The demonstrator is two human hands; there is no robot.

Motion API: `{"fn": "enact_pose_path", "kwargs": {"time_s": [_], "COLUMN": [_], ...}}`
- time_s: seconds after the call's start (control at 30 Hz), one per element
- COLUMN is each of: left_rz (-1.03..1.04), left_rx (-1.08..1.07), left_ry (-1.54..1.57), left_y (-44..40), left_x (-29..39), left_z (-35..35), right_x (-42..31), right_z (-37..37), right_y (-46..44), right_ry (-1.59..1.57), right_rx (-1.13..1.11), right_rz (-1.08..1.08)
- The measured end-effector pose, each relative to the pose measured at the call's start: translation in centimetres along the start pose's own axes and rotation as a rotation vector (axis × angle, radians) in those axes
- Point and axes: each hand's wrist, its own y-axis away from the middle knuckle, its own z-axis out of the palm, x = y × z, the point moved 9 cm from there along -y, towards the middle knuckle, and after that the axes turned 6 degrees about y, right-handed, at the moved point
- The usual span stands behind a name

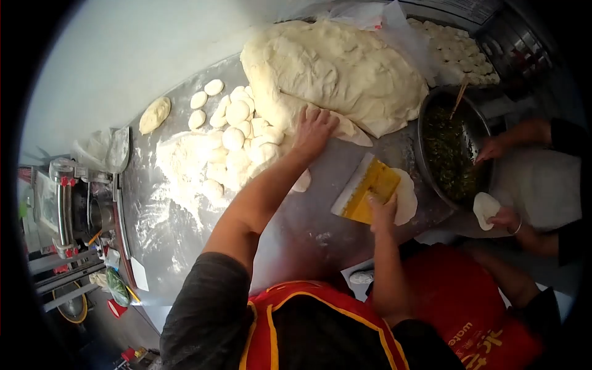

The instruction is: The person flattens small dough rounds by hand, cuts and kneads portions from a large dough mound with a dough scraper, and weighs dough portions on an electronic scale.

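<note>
My left hand (314,131) lies with its fingers spread on the lower edge of a very large mound of dough (339,68). In my right hand (383,209) is a yellow scraper (374,188), its pale blade edge over the metal table (296,237). A flat round of dough (405,197) shows partly behind the scraper. Left of my left hand, several small dough rounds (237,113) are heaped together, some lying in white flour (185,166). A strip of dough (351,131) extends from the mound to the right of my left hand.
A metal bowl (424,145) of green filling with chopsticks (458,102) stands at the right. Beside it a co-worker's hands (507,219) hold a dough wrapper (486,211). A tray of dough pieces (453,52) is at the back right. An oval dough piece (155,115) lies at the left.
</note>
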Motion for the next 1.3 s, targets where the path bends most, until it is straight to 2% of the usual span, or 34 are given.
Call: {"fn": "enact_pose_path", "kwargs": {"time_s": [0.1,0.17,0.23,0.27,0.37,0.47,0.53,0.57,0.6,0.67,0.73,0.77,0.83,0.87,0.93,1.07,1.17,1.3], "left_rz": [-0.003,-0.008,-0.024,-0.094,-0.286,-0.455,-0.560,-0.538,-0.665,-0.797,-0.917,-0.830,-0.768,-0.685,-0.480,-0.181,-0.361,-0.709], "left_rx": [0.018,0.037,0.064,0.067,0.095,0.183,0.282,0.324,0.310,0.477,0.664,0.600,0.358,0.256,0.124,-0.102,-0.258,-0.121], "left_ry": [0.018,0.100,0.232,0.308,0.546,0.894,1.241,1.358,1.335,1.732,2.024,2.127,1.596,1.336,0.812,0.124,0.278,0.427], "left_y": [0.2,0.3,0.6,0.7,1.1,1.7,2.6,3.2,4.6,8.9,10.3,10.4,8.6,7.7,5.9,3.8,2.4,3.0], "left_x": [-0.2,-0.8,-1.4,-2.0,-3.7,-6.0,-7.9,-8.0,-8.7,-10.2,-9.8,-10.0,-8.1,-7.8,-8.0,-8.3,-9.4,-11.1], "left_z": [0.1,0.0,-1.1,-1.7,-3.7,-5.2,-5.9,-7.6,-8.6,-8.6,-9.4,-9.0,-10.2,-10.6,-10.1,-5.7,-4.6,-1.8], "right_x": [3.0,2.2,-1.0,-2.2,-5.6,-9.7,-12.8,-14.3,-15.3,-16.9,-17.3,-17.2,-17.6,-17.8,-18.7,-19.7,-20.1,-22.0], "right_z": [3.7,7.3,11.0,12.9,17.1,15.3,13.0,11.7,11.0,10.7,11.5,11.8,11.6,11.3,10.8,10.1,9.0,5.0], "right_y": [-2.5,-5.9,-6.6,-6.5,-7.3,-5.4,-3.5,-2.4,-0.6,2.6,4.5,5.4,4.6,4.0,4.1,3.9,2.5,-0.5], "right_ry": [-0.245,-0.345,-0.261,-0.217,-0.201,-0.231,-0.034,0.064,0.268,0.671,0.701,0.724,0.727,0.727,0.724,0.825,0.820,1.091], "right_rx": [-0.107,-0.281,-0.429,-0.502,-0.615,-0.741,-0.654,-0.603,-0.574,-0.494,-0.520,-0.539,-0.508,-0.490,-0.478,-0.508,-0.461,-0.454], "right_rz": [0.035,-0.047,0.024,0.060,-0.167,-0.263,-0.381,-0.439,-0.522,-0.690,-0.815,-0.874,-0.836,-0.817,-0.907,-0.940,-0.977,-0.878]}}
